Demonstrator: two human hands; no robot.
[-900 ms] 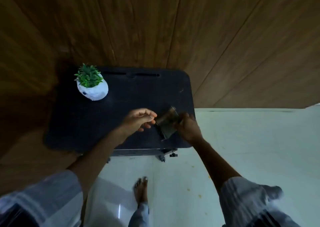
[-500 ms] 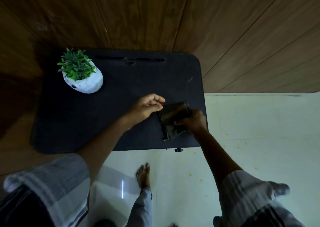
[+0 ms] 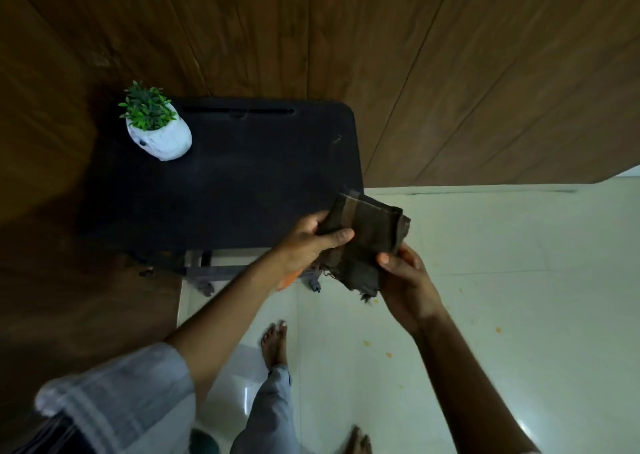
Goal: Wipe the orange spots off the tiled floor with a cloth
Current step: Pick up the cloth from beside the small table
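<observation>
So the cloth is a dark brown folded piece with a frayed lower edge, and it's up in the air, held between both hands just off the near right corner of the tabletop, partly over the floor. It isn't touching the tiles.

The left hand has it pinched at the left side, thumb laid across the top of the fabric and the fingers curled around behind it. The right hand grips the lower right part, thumb pressed on the front and the rest of that hand tucked under the cloth, so both hands are closed on it.

The orange spots are small specks scattered over the pale, glossy tiled floor, down and to the right of the hands, with another one further right. They're well apart from the cloth.

The tabletop is black with rounded corners and a narrow slot along its far edge. A small green plant in a white pot sits on its far left corner. The frame under the tabletop shows just beside the left wrist.

Below that, a bare foot stands on the tiles, with a grey trouser leg and a pale striped sleeve at the lower left. Brown wood panelling fills the top.
</observation>
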